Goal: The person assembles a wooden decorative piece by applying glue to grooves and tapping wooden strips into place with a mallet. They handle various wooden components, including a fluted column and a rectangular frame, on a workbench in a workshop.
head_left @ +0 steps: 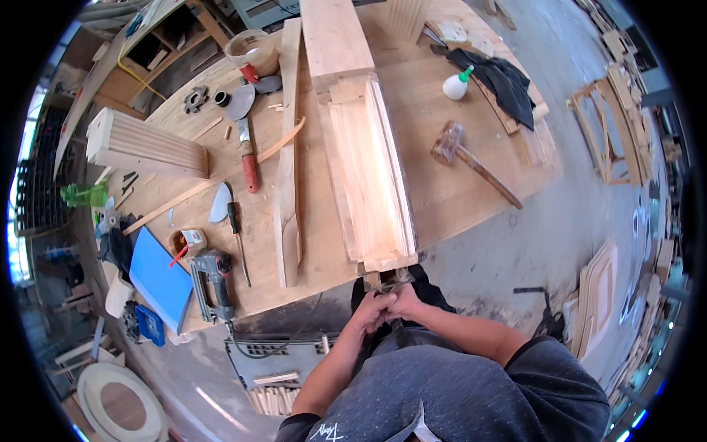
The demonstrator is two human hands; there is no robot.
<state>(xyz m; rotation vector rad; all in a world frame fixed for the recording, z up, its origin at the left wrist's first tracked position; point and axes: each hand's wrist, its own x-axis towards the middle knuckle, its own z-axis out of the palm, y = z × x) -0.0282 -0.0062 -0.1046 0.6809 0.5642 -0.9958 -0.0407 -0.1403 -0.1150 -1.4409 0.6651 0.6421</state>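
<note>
Your left hand [372,308] and right hand [403,300] pinch a small piece [388,281] at the frame's [368,177] 6 o'clock end. It looks light and stiff; grip low.

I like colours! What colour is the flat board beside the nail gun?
Bright blue board, seen in the head view.

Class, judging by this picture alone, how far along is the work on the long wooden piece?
Done: the long wooden piece looks assembled and lies on the bench. In hand: left hand and right hand meet at its near end, over something small I cannot make out. Left: unclear; mallet and glue bottle lie unused.
</note>
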